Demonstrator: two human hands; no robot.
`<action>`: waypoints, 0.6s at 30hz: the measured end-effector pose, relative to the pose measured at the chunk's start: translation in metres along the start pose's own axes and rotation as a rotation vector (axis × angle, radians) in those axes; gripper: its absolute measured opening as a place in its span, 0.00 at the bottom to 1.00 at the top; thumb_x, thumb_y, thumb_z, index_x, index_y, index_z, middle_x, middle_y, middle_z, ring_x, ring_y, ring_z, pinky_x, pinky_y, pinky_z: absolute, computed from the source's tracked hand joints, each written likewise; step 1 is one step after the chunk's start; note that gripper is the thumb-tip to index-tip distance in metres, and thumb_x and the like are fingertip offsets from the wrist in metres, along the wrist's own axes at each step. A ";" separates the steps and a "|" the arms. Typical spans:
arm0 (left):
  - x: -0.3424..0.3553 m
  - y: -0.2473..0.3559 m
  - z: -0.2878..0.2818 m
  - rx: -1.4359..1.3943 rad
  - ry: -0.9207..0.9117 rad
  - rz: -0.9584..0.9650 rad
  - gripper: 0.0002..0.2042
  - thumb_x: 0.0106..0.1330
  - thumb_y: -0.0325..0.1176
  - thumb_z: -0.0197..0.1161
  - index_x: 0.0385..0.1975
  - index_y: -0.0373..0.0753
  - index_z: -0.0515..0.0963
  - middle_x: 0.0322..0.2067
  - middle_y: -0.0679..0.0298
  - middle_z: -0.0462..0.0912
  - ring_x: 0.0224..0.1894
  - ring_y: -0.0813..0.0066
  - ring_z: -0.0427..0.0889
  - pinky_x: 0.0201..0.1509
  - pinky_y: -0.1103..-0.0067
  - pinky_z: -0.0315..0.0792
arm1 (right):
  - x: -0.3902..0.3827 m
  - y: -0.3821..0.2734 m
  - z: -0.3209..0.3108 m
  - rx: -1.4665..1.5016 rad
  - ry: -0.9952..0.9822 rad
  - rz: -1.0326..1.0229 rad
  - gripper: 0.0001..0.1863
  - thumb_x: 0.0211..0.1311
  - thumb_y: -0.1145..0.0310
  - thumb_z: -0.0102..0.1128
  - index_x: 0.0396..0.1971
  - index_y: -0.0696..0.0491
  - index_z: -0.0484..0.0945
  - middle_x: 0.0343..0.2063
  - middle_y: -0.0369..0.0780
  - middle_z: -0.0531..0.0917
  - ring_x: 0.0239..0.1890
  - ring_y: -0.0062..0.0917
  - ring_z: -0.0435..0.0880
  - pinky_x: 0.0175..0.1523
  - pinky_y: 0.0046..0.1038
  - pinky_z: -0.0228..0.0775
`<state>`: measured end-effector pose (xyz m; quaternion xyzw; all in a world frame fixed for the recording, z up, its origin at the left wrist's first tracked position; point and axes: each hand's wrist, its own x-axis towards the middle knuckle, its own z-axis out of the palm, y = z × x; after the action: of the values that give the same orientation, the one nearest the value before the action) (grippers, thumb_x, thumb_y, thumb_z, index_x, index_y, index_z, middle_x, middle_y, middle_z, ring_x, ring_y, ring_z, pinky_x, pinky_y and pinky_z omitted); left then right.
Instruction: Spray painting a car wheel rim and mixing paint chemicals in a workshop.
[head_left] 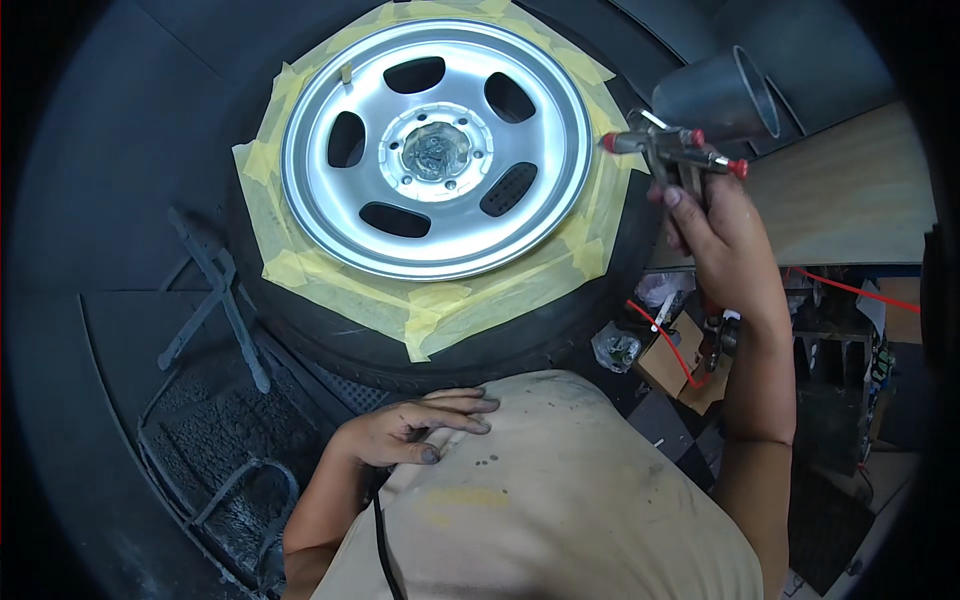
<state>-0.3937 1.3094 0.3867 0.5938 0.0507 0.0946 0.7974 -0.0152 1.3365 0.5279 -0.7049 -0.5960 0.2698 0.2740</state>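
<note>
A silver wheel rim [355, 210] with five slots lies face up in a black tire [520, 345], ringed by yellow masking tape and paper [300, 265]. My right hand [710, 225] grips a metal spray gun [665, 150] with red knobs and a grey cup [710, 90], held at the rim's right side with its nozzle toward the wheel. My left hand [420, 430] lies on the tan, spotted shirt [560, 490] over my torso, below the tire, fingers apart and darkly smudged.
A black cross-shaped metal piece [215, 290] and a coated, looped object [215, 480] are at left. A tan board [840, 190] is at right. Below it are a red hose [850, 290], cardboard [660, 370], crumpled plastic and dark shelving [830, 370].
</note>
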 end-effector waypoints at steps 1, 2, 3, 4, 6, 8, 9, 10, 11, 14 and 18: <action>-0.004 -0.002 0.002 0.002 0.005 0.002 0.25 0.66 0.38 0.60 0.62 0.35 0.74 0.69 0.51 0.64 0.74 0.51 0.54 0.75 0.59 0.49 | 0.001 0.000 -0.001 0.000 -0.003 -0.005 0.10 0.73 0.71 0.50 0.41 0.62 0.78 0.20 0.34 0.73 0.22 0.17 0.69 0.28 0.20 0.61; -0.008 -0.005 0.004 -0.012 0.026 0.006 0.24 0.66 0.38 0.60 0.61 0.35 0.75 0.69 0.51 0.65 0.74 0.51 0.55 0.75 0.59 0.50 | 0.002 0.001 -0.003 0.013 0.044 -0.014 0.10 0.73 0.71 0.50 0.41 0.62 0.78 0.20 0.34 0.73 0.22 0.17 0.69 0.28 0.21 0.61; -0.010 -0.008 0.005 -0.025 0.046 0.010 0.24 0.66 0.38 0.60 0.61 0.35 0.75 0.68 0.51 0.66 0.73 0.51 0.56 0.75 0.60 0.51 | 0.002 0.001 -0.007 0.027 0.091 -0.023 0.10 0.73 0.71 0.51 0.41 0.61 0.78 0.20 0.34 0.73 0.22 0.17 0.69 0.27 0.21 0.62; -0.013 -0.011 0.007 -0.039 0.066 0.014 0.24 0.66 0.38 0.60 0.60 0.34 0.75 0.68 0.51 0.67 0.73 0.51 0.58 0.74 0.60 0.51 | 0.002 0.000 -0.009 0.040 0.139 -0.032 0.10 0.73 0.71 0.51 0.41 0.61 0.78 0.20 0.34 0.73 0.22 0.17 0.69 0.27 0.21 0.62; -0.021 -0.022 0.011 -0.050 0.087 0.020 0.23 0.67 0.37 0.60 0.60 0.34 0.76 0.67 0.52 0.68 0.72 0.51 0.59 0.74 0.61 0.52 | 0.001 -0.001 -0.011 0.054 0.186 -0.044 0.10 0.73 0.70 0.51 0.41 0.61 0.78 0.20 0.34 0.73 0.22 0.16 0.69 0.27 0.21 0.62; -0.040 -0.041 0.016 -0.250 0.231 -0.075 0.21 0.68 0.38 0.59 0.58 0.34 0.77 0.64 0.52 0.72 0.69 0.53 0.65 0.72 0.62 0.56 | -0.007 -0.004 -0.010 0.092 0.194 -0.009 0.09 0.73 0.71 0.51 0.41 0.60 0.78 0.20 0.34 0.73 0.21 0.16 0.69 0.27 0.21 0.62; -0.050 -0.052 0.019 -0.353 0.305 -0.120 0.20 0.68 0.38 0.59 0.56 0.34 0.78 0.63 0.53 0.74 0.67 0.54 0.67 0.71 0.62 0.58 | -0.010 -0.005 -0.011 0.110 0.195 0.007 0.09 0.73 0.71 0.51 0.41 0.60 0.78 0.20 0.34 0.73 0.21 0.16 0.69 0.28 0.21 0.62; -0.059 -0.063 0.021 -0.455 0.378 -0.166 0.19 0.69 0.38 0.58 0.55 0.34 0.79 0.61 0.53 0.75 0.65 0.55 0.70 0.70 0.63 0.60 | -0.013 -0.006 -0.010 0.128 0.197 0.025 0.09 0.73 0.71 0.51 0.40 0.60 0.78 0.20 0.34 0.74 0.21 0.16 0.69 0.28 0.21 0.62; -0.066 -0.077 0.021 -0.455 0.373 -0.163 0.19 0.69 0.38 0.58 0.55 0.34 0.79 0.61 0.53 0.75 0.65 0.55 0.70 0.70 0.63 0.60 | -0.017 -0.006 -0.010 0.124 0.201 0.024 0.09 0.73 0.71 0.51 0.40 0.60 0.78 0.20 0.34 0.74 0.21 0.16 0.69 0.28 0.21 0.62; -0.092 -0.128 0.021 -0.328 0.679 -0.728 0.19 0.71 0.40 0.55 0.55 0.36 0.79 0.56 0.55 0.79 0.58 0.61 0.76 0.65 0.66 0.65 | -0.024 0.001 0.002 0.072 0.027 0.013 0.10 0.74 0.70 0.50 0.41 0.61 0.78 0.20 0.34 0.74 0.21 0.16 0.69 0.28 0.21 0.63; -0.081 -0.168 0.035 -0.658 1.176 -0.556 0.19 0.73 0.41 0.52 0.55 0.37 0.77 0.53 0.57 0.81 0.53 0.66 0.79 0.60 0.68 0.69 | -0.021 0.014 0.004 -0.058 0.030 0.004 0.10 0.74 0.70 0.50 0.42 0.61 0.78 0.20 0.34 0.74 0.21 0.16 0.69 0.29 0.21 0.63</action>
<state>-0.4504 1.2131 0.2335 0.1395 0.5889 0.2023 0.7699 -0.0119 1.3144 0.5164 -0.7175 -0.5981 0.2425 0.2620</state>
